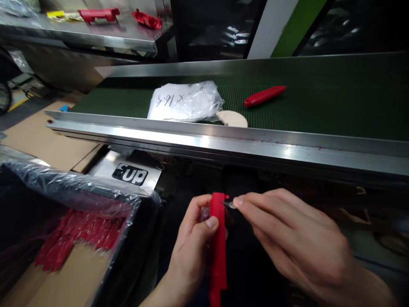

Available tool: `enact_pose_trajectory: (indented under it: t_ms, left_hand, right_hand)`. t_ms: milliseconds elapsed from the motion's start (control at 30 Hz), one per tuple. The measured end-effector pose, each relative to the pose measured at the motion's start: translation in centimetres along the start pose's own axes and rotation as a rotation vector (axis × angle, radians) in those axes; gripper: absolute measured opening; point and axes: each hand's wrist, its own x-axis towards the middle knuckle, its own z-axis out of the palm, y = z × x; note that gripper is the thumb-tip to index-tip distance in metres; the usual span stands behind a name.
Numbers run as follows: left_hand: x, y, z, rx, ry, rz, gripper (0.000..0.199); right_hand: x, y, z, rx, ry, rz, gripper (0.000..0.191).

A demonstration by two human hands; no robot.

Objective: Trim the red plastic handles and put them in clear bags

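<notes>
My left hand (191,238) grips a long red plastic part (218,251) upright, thumb across its upper section. My right hand (287,238) pinches a small metal blade (229,204) between thumb and forefinger, its tip touching the top edge of the red part. Both hands are low, in front of the conveyor's steel rail (223,140). Another red plastic handle (264,96) lies on the green belt (319,102) beyond.
A clear plastic bag (185,102) with handwriting and a beige disc (232,119) lie on the belt. At lower left a plastic-lined box (79,221) holds several red parts. Cardboard sheets (41,136) lie left. More red parts (99,15) sit on a far steel table.
</notes>
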Motion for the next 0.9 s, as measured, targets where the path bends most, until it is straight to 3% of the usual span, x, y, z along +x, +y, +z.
enact_pose_trajectory:
  t_ms: [200, 500, 767, 900]
  left_hand:
    - [0.1, 0.2, -0.2, 0.027, 0.035, 0.056, 0.020]
    - [0.4, 1.3, 0.0, 0.024, -0.003, 0.098, 0.018]
    - [0.9, 1.6, 0.3, -0.025, 0.008, 0.137, 0.018]
    - [1.4, 2.1, 0.6, -0.078, 0.027, 0.146, 0.017]
  right_hand:
    - [-0.8, -0.4, 0.2, -0.100, -0.113, 0.005, 0.039]
    - [-0.8, -1.9, 0.3, -0.130, -0.082, -0.088, 0.031]
    - [-1.2, -3.2, 1.1, -0.115, -0.024, -0.078, 0.027]
    - [-1.8, -3.3, 0.5, 0.037, -0.031, -0.057, 0.025]
